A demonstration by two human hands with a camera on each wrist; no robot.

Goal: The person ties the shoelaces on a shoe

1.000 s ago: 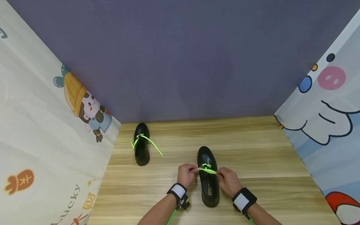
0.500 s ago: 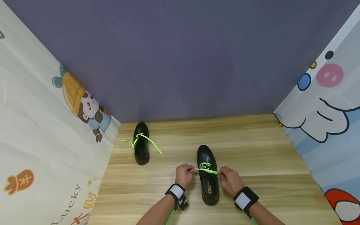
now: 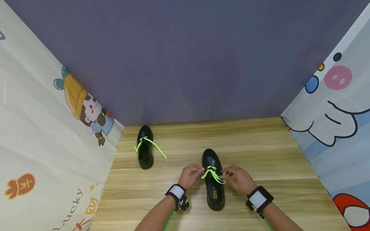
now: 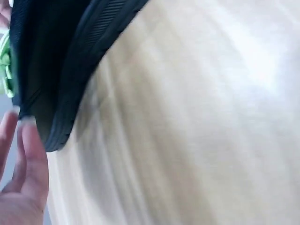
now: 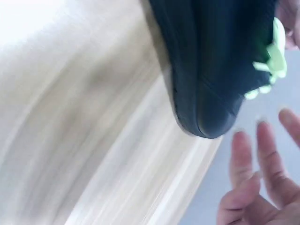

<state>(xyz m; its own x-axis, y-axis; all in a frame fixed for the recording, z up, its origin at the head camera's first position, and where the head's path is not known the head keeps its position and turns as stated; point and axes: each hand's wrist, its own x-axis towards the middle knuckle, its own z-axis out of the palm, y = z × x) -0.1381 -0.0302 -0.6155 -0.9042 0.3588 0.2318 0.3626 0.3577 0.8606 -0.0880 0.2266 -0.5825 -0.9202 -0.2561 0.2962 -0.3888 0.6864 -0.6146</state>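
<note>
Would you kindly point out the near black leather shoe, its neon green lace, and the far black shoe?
near black leather shoe (image 3: 211, 157), head view, on its toe cap.
neon green lace (image 3: 213, 173), head view, on the crossed strands.
far black shoe (image 3: 145, 132), head view, on its toe.

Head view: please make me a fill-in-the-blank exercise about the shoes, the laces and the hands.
1. Both shoes are black and their laces are bright ____.
2. The near shoe stands between the left hand and the ____ hand.
3. The far shoe stands beside the ____ curtain, and no hand touches it.
4. The shoes stand on a ____ table.

Missing words: green; right; left; wooden
</note>
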